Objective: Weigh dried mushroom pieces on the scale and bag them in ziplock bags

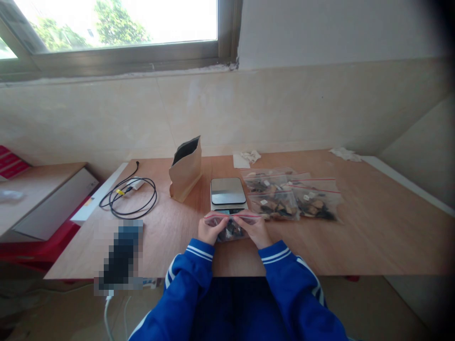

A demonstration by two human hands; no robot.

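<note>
Both hands grip the red-edged top of a clear zip bag (231,231) with dark pieces inside, held at the near side of a kitchen scale (228,191). My left hand (210,229) pinches the bag's seal left of the middle, thumb on the strip. Close beside that thumb, my right hand (256,230) pinches the same strip from the other side. The bag partly covers the scale's display, and nothing lies on its metal plate. Right of the scale, several filled zip bags (279,206) with brown and dark dried pieces lie overlapping.
An open brown paper pouch (186,170) stands left of the scale. Farther left lie a coiled black cable (128,199) and a blurred-out dark device (121,255) at the table's edge. Crumpled tissue (250,156) sits near the wall. The wooden table (373,227) extends rightward.
</note>
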